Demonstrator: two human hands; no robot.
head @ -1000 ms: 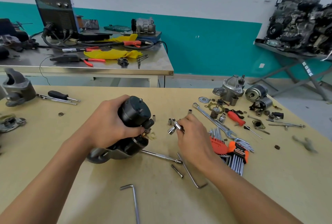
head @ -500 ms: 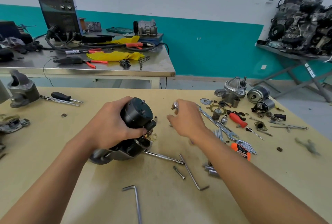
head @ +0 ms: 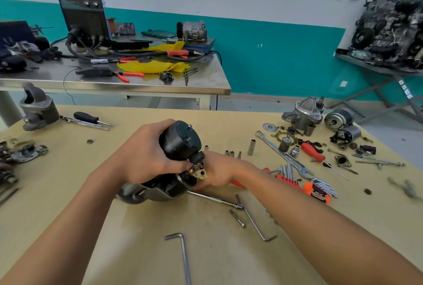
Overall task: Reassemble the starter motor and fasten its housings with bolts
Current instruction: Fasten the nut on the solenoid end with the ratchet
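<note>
- Tan workbench (head: pixel 68 193) fills the foreground, with a steel table (head: pixel 114 83) behind it against a teal-banded wall.
- Left hand (head: pixel 146 158) wraps closed over the black starter motor (head: pixel 176 161), which is tilted at the bench's centre.
- Right hand (head: pixel 217 170) presses against the motor's right side; I cannot tell whether its fingers grip anything.
- Loose hex key (head: pixel 183 255) lies nearer, a combination wrench (head: pixel 281 154) at right.

Bare forearms; left hand (head: pixel 146 158), right hand (head: pixel 219 171) ungloved
</note>
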